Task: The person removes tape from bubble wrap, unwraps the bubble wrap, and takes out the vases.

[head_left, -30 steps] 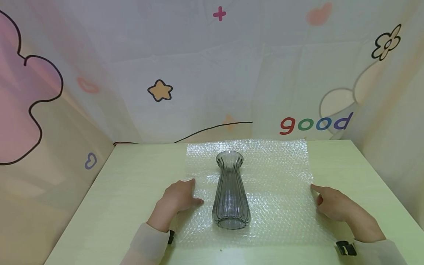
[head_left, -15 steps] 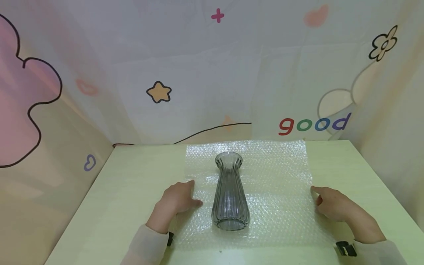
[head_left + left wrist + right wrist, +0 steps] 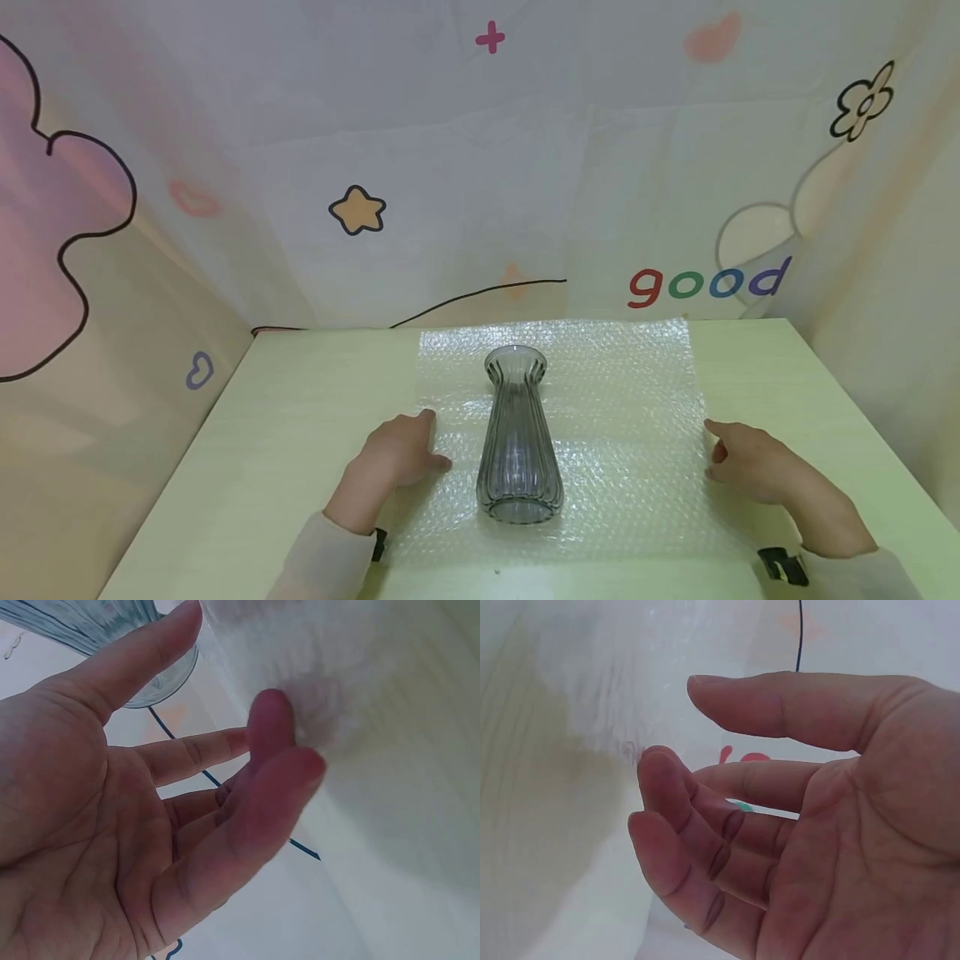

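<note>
A ribbed grey glass vase [image 3: 520,442] lies on its side on a sheet of clear bubble wrap [image 3: 630,492], its flared mouth toward the wall and its base toward me. My left hand [image 3: 397,450] is at the sheet's left edge, thumb and fingers apart, beside the vase without touching it. In the left wrist view the left hand [image 3: 150,802] has bent, relaxed fingers and holds nothing. At the right edge is my right hand [image 3: 753,462], its index fingertip at the sheet's border. The right wrist view shows the right hand [image 3: 795,825] with loosely curled fingers and nothing between them.
The bubble wrap lies on a pale green table [image 3: 285,433], reaching almost to its back edge. A printed cloth [image 3: 450,167] with a star and the word "good" hangs behind the table and along its sides.
My left hand has shifted slightly left, away from the vase. The right thumb has parted a little from the index finger. The whole head view has drifted slightly; the vase and sheet stay put.
</note>
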Demonstrator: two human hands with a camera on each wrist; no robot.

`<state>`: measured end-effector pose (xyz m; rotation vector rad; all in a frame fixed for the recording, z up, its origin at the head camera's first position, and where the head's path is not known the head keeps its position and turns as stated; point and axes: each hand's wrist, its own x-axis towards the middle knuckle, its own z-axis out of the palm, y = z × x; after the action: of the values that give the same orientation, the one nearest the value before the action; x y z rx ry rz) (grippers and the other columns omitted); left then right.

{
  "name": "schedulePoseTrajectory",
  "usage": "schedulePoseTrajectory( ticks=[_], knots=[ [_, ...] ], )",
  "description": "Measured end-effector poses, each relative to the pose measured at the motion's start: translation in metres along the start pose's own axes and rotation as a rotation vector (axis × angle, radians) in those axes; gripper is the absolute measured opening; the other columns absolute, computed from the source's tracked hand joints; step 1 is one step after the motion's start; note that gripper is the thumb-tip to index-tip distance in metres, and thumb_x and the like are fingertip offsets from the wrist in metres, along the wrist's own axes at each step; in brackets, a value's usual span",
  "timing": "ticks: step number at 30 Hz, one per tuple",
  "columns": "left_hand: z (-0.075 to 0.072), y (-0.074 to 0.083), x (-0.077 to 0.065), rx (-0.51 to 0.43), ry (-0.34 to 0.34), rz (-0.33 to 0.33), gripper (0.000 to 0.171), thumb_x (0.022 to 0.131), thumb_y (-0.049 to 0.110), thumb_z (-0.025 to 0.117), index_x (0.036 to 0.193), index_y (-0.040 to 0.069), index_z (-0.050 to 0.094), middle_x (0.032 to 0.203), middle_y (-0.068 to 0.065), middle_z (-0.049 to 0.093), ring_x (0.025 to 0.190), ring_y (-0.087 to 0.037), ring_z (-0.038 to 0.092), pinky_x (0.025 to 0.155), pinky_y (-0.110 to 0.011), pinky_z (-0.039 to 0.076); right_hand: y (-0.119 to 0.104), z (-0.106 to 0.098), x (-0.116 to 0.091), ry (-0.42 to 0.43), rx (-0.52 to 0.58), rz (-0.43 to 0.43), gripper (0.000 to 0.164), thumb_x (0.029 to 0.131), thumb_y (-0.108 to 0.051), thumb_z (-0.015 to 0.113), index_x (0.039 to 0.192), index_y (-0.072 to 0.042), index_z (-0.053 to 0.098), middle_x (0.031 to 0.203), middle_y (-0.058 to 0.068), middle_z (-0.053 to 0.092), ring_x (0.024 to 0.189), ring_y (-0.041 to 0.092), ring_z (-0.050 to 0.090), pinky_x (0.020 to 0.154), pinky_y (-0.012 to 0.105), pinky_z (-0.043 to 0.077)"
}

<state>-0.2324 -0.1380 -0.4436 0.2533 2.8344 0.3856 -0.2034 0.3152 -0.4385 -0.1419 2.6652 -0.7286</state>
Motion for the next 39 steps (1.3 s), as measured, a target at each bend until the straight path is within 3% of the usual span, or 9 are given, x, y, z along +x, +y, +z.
schedulePoseTrajectory(
  ticks=[10, 16, 23, 32, 35, 39],
  knots=[
    [-0.008, 0.001, -0.002, -0.029, 0.007, 0.000, 0.075, 0.087, 0.038, 0.083, 0.144, 0.000, 0.053, 0.107, -0.017, 0.075, 0.096, -0.036, 0.072, 0.086, -0.051, 0.058, -0.017, 0.002, -0.001, 0.059, -0.053, -0.051, 0.075, 0.101, -0.027, 0.062, 0.148, 0.023, 0.033, 0.098, 0.011, 0.065, 0.077, 0.018, 0.053, 0.066, 0.032, 0.045],
    [-0.012, 0.000, -0.003, -0.046, 0.032, 0.018, 0.069, 0.094, 0.039, 0.076, 0.145, -0.002, 0.053, 0.104, -0.017, 0.076, 0.089, -0.032, 0.073, 0.083, -0.049, 0.059, -0.031, 0.003, -0.002, 0.072, -0.044, -0.047, 0.078, 0.104, -0.038, 0.060, 0.150, 0.019, 0.034, 0.101, 0.011, 0.066, 0.080, 0.019, 0.054, 0.067, 0.032, 0.046],
    [-0.013, -0.001, -0.002, -0.049, 0.075, 0.048, 0.059, 0.097, 0.041, 0.071, 0.138, 0.001, 0.058, 0.097, -0.014, 0.075, 0.080, -0.029, 0.072, 0.072, -0.044, 0.058, -0.043, 0.006, -0.002, 0.075, 0.006, -0.052, 0.083, 0.104, -0.051, 0.057, 0.153, 0.013, 0.036, 0.116, 0.016, 0.067, 0.095, 0.024, 0.060, 0.074, 0.034, 0.050],
    [-0.015, 0.001, -0.001, -0.098, 0.145, 0.059, 0.056, 0.098, 0.045, 0.069, 0.135, 0.003, 0.061, 0.092, -0.011, 0.075, 0.076, -0.025, 0.071, 0.062, -0.039, 0.054, -0.050, 0.012, 0.001, 0.078, 0.102, -0.054, 0.083, 0.102, -0.055, 0.058, 0.157, 0.004, 0.037, 0.129, 0.021, 0.064, 0.107, 0.028, 0.064, 0.078, 0.037, 0.056],
    [-0.015, 0.002, 0.000, -0.105, 0.157, 0.064, 0.057, 0.099, 0.048, 0.067, 0.136, 0.005, 0.061, 0.095, -0.009, 0.076, 0.079, -0.022, 0.071, 0.063, -0.038, 0.054, -0.053, 0.015, 0.002, 0.081, 0.142, -0.058, 0.082, 0.102, -0.055, 0.059, 0.157, 0.001, 0.038, 0.130, 0.019, 0.063, 0.108, 0.027, 0.064, 0.077, 0.034, 0.055],
    [-0.014, 0.002, 0.001, -0.156, 0.158, 0.081, 0.058, 0.100, 0.050, 0.065, 0.139, 0.007, 0.059, 0.109, -0.012, 0.075, 0.094, -0.025, 0.073, 0.078, -0.044, 0.058, -0.056, 0.017, 0.003, 0.074, 0.216, -0.078, 0.081, 0.102, -0.053, 0.060, 0.158, 0.000, 0.037, 0.131, 0.018, 0.061, 0.104, 0.024, 0.065, 0.077, 0.032, 0.053]
  ],
)
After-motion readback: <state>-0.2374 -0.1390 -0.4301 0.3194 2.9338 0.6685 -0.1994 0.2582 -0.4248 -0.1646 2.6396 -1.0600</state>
